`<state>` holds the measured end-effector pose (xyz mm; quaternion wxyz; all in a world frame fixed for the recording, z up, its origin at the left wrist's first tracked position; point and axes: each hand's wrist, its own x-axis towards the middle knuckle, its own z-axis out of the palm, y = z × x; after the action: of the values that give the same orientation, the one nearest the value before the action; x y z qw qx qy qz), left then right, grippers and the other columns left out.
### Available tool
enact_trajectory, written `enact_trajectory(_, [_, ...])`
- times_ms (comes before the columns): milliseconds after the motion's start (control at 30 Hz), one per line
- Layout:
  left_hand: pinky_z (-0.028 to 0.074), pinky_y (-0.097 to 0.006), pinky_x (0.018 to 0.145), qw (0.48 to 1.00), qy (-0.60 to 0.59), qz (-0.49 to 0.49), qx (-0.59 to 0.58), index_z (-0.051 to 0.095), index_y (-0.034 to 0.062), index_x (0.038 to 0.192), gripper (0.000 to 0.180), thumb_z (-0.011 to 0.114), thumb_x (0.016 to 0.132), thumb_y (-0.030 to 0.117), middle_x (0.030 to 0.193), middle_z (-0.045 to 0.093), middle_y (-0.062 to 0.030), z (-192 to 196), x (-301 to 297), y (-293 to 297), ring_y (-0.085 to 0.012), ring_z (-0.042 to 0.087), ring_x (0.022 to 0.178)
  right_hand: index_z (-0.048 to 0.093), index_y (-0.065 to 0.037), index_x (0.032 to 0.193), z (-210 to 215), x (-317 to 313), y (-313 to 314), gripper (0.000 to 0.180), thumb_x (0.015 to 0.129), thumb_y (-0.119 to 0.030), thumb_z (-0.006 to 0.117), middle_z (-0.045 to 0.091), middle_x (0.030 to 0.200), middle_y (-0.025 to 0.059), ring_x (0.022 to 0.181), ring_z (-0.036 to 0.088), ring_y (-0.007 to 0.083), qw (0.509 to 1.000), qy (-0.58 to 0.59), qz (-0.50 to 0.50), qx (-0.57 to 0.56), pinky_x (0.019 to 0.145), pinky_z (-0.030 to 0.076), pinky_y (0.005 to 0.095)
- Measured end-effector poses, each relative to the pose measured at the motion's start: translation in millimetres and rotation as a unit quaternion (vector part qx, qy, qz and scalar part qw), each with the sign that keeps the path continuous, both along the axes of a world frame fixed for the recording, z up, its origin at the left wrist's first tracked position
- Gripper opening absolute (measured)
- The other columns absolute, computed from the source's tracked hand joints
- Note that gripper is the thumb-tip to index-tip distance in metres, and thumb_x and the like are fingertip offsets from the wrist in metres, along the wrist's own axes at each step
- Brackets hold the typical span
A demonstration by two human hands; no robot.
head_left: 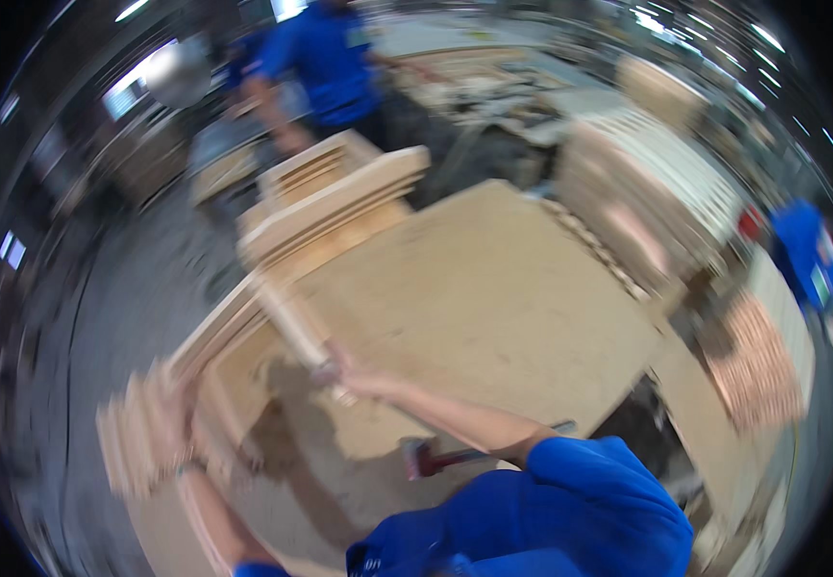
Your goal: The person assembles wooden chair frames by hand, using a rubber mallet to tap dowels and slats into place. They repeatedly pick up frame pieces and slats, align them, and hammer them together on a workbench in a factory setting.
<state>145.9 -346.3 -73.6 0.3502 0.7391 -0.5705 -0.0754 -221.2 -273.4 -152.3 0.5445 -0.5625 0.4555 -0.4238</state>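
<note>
A pale wooden frame [286, 315] is tilted over the left part of a broad board-topped workbench [474, 279]. My right hand [347, 373] is closed round the near end of its right-hand rail. At the frame's left corner, my left hand [178, 413] grips the wood, though motion blurs its fingers. Right beside that hand stands a row of profiled wooden pieces [126, 438]. A hammer [421, 459] with a reddish head lies on the bench close to my body, its handle pointing right. Shadows of my arms fall across the board.
Stacked wooden frames [339, 207] sit at the bench's far left corner. Beyond them stands a person in blue [325, 67]. Tall stacks of boards [628, 192] and a bundle of wooden strips [753, 365] are on the right, near another person in blue [806, 255].
</note>
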Motion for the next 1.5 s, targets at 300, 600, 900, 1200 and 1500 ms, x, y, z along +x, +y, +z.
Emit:
enact_trajectory(300, [0.027,-0.037,0.111,0.94,0.225,-0.164,-0.196,0.04,0.0046,0.141,0.057,0.06,0.093,0.028,0.145,0.039,-0.0099,83.5,-131.9,20.6,-0.0239,0.032,0.136,0.053,-0.007,0.128,37.4,-256.2,111.5,0.043,0.093,-0.029,0.058,0.063,0.109,0.0046,0.104,0.058,0.0148,0.973,0.081,-0.205,-0.061,0.093,0.046,0.0311])
enact_trajectory(600, [0.039,-0.03,0.097,0.874,0.276,-0.401,0.001,0.05,0.003,0.131,0.041,0.056,0.095,0.021,0.13,0.053,-0.0076,101.8,-409.2,52.2,-0.0162,0.05,0.116,0.068,-0.006,0.096,143.1,-611.2,230.0,0.02,0.083,-0.018,0.063,0.064,0.097,0.0154,0.097,0.059,0.0336,0.618,0.508,-0.588,-0.116,0.085,0.048,0.0409])
enact_trajectory(900, [0.042,-0.031,0.095,0.695,0.397,-0.554,0.229,0.053,0.0084,0.126,0.042,0.059,0.092,0.033,0.124,0.057,-0.0063,64.6,-733.2,106.4,-0.0122,0.053,0.113,0.073,-0.007,0.093,193.5,-769.2,176.1,0.067,0.068,-0.067,0.06,0.067,0.097,0.0211,0.093,0.064,0.0316,0.64,0.69,-0.309,0.137,0.082,0.05,0.0394])
enact_trajectory(1200, [0.04,-0.042,0.103,0.402,0.679,-0.462,0.405,0.032,-0.0037,0.139,0.08,0.048,0.092,0.058,0.135,0.047,-0.0179,20.4,-940.7,130.5,-0.0294,0.047,0.125,0.064,0.002,0.071,209.9,-746.4,180.3,0.053,0.073,-0.051,0.062,0.065,0.073,0.0232,0.073,0.064,0.0388,0.7,0.664,-0.263,0.017,0.075,0.049,0.0447])
enact_trajectory(1500, [0.044,-0.043,0.1,0.268,0.771,-0.441,0.373,0.042,0.0053,0.135,0.073,0.058,0.085,0.056,0.13,0.053,-0.0128,51.6,-958.9,132.2,-0.0275,0.053,0.118,0.06,0.001,0.077,227.2,-679.0,231.4,0.043,0.073,-0.042,0.066,0.062,0.079,0.0211,0.08,0.058,0.0382,0.648,0.714,-0.259,-0.062,0.076,0.046,0.0444])
